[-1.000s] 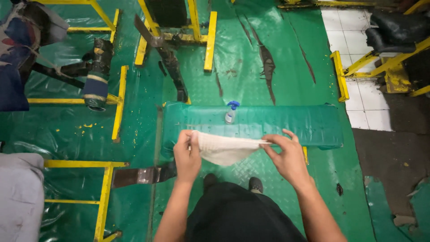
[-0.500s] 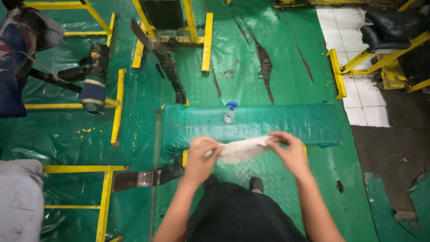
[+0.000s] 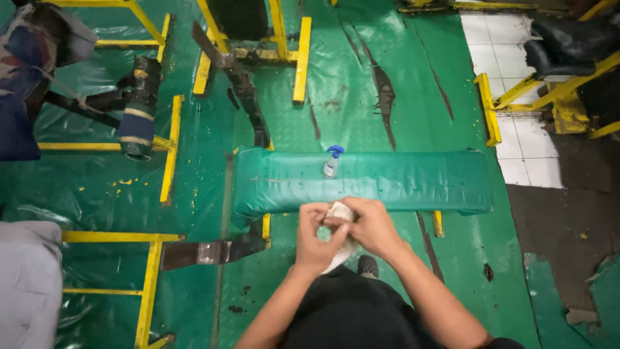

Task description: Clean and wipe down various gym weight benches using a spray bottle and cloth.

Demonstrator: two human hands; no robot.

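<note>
Both hands meet in front of me over a bunched white cloth (image 3: 340, 212). My left hand (image 3: 316, 238) grips its lower part and my right hand (image 3: 365, 226) closes over its top. They hover just in front of the near edge of a long green padded bench (image 3: 413, 181). On the bench, near its far edge, stands a small clear spray bottle (image 3: 332, 162) with a blue nozzle. Most of the cloth is hidden between my hands.
Yellow metal frames (image 3: 301, 58) stand on the green plastic-covered floor (image 3: 361, 71) behind and left of the bench. A dark roller pad (image 3: 139, 116) hangs at the left. A black seat (image 3: 568, 45) on a yellow frame is at the upper right. A grey pad (image 3: 26, 278) sits at lower left.
The cloth was stretched wide between my two hands. My hands have come together at the centre and the cloth is now folded into a small bundle.
</note>
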